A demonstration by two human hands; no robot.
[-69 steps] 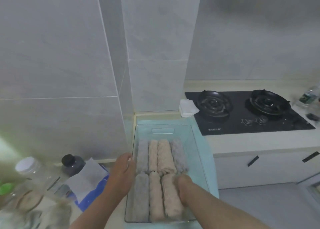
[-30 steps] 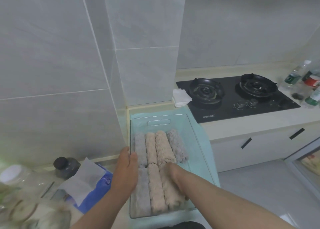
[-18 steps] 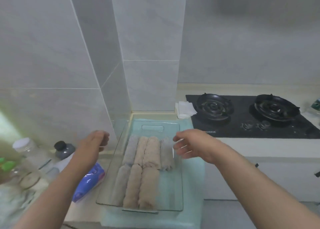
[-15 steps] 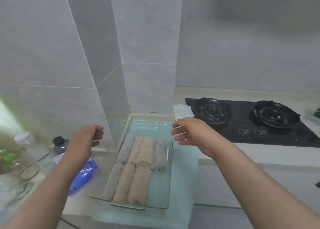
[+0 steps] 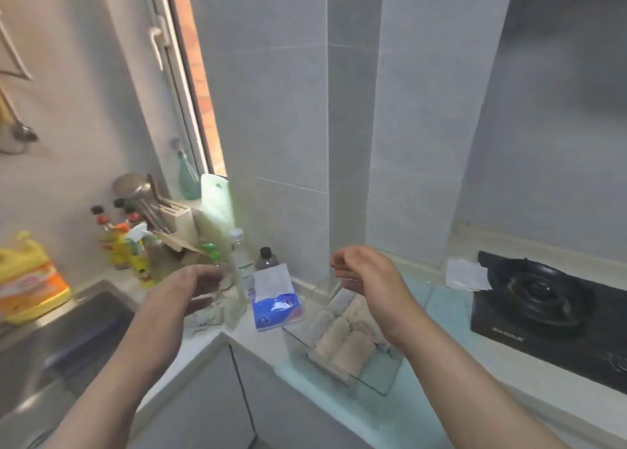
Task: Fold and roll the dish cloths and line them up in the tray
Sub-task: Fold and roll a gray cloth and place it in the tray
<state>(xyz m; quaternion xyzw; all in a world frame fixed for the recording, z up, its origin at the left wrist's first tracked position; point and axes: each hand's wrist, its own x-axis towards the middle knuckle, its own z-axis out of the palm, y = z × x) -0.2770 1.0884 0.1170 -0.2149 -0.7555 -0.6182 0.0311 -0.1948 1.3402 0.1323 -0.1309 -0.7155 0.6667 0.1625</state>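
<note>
Tray: clear plastic tray (image 5: 380,379), its walls keeping the rolls aligned.
Cloths: beige rolled dish cloths (image 5: 342,342), packed side by side.
Hands: left hand (image 5: 188,291) and right hand (image 5: 368,275) aloft, loosely curled, empty.

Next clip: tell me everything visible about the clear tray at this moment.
The tray is clear, rectangular and straight-walled, plastic or glass by its look, standing level on a pale teal mat on the counter, between a blue tissue pack and the black stove. Rolled cloths, beige and grey, lie side by side in it, toward its left side. The right hand hovers above its far end and the forearm hides part of it. Neither hand touches it.
</note>
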